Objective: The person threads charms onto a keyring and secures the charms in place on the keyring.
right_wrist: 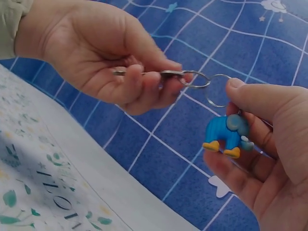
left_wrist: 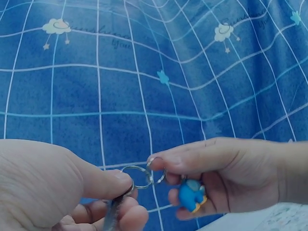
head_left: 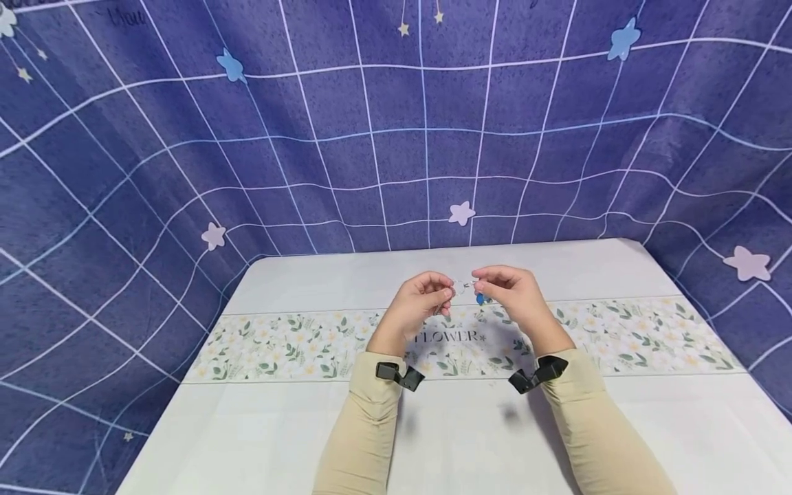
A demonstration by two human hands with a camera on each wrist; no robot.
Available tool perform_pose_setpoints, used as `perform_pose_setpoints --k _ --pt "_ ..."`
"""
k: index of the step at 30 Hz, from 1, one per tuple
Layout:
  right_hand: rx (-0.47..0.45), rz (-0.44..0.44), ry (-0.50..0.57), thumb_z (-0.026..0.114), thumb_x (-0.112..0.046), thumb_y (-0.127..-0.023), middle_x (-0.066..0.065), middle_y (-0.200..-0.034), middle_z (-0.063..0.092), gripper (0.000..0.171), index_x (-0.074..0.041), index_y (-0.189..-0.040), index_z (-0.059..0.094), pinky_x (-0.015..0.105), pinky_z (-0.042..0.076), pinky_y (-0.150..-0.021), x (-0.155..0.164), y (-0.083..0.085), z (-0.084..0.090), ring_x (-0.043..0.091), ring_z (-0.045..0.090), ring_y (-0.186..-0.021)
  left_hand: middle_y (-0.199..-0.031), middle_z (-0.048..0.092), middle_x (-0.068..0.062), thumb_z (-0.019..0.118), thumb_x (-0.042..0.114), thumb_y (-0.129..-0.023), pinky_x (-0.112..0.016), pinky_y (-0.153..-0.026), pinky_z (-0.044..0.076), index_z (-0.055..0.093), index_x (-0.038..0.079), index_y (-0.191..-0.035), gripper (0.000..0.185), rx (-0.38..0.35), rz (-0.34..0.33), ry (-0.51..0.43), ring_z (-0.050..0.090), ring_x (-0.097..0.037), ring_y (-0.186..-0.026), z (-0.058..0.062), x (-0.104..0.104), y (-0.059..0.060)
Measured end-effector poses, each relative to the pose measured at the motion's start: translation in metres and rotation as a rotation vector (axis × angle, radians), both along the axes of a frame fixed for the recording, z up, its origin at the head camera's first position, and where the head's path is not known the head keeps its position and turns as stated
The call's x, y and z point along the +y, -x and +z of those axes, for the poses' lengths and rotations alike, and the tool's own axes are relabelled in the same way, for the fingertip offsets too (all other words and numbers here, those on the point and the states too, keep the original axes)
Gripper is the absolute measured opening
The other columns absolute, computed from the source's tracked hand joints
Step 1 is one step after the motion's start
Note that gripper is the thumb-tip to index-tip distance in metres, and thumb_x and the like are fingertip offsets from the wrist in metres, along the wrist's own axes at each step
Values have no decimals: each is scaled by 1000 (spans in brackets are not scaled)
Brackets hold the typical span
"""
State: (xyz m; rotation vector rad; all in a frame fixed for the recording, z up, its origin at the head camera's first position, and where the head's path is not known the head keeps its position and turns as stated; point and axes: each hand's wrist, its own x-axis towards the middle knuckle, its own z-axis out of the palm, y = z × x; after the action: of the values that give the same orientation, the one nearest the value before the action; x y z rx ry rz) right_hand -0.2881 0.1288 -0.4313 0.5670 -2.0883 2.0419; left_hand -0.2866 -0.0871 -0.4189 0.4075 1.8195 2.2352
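Observation:
Over the table's far part both hands are raised, facing each other. The thumb and fingers of my left hand [head_left: 422,300] pinch a flat metal key [right_wrist: 171,73], seen edge-on and partly hidden by the fingers. A silver split ring [right_wrist: 195,87] comes out from it toward the right. Between thumb and index finger, my right hand [head_left: 512,294] pinches a second, thin ring [right_wrist: 208,98]. The two rings are linked or overlap where they meet, in both wrist views. From the right hand's ring hangs a small blue elephant charm [right_wrist: 222,132] with yellow feet, against the curled lower fingers.
Below the hands is a white table [head_left: 260,426] with a floral cloth band [head_left: 291,344] lettered FLOWER. A blue grid-patterned curtain [head_left: 396,158] with stars closes off the back and sides. Black camera mounts [head_left: 538,373] sit on both sleeved wrists.

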Motion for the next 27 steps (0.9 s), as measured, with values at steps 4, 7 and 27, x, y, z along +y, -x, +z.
perform_pose_setpoints --k 4,7,27 --pt "-4 8 -50 72 0 -91 -2 -87 71 28 12 -116 67 21 56 -72 6 2 0 8 65 -76 -84 62 -1 59 -9 -97 -20 -61 53 57 -12 -114 18 -4 46 10 58 -10 -65 -5 0 3" --pt "-11 19 -84 74 -2 -91 6 -91 72 30 9 -118 67 22 57 -71 10 6 1 9 66 -78 -85 64 -1 61 -8 -96 -21 -62 53 56 -13 -116 21 -18 76 14 59 -10 -66 -6 -2 6" --pt "-43 121 -299 73 1 -90 28 -106 69 32 11 -120 64 22 58 -83 27 28 -4 10 69 -89 -84 63 -4 67 -3 -94 -23 -65 58 64 -11 -112 19 -13 127 312 61 -12 -63 -14 -14 25"
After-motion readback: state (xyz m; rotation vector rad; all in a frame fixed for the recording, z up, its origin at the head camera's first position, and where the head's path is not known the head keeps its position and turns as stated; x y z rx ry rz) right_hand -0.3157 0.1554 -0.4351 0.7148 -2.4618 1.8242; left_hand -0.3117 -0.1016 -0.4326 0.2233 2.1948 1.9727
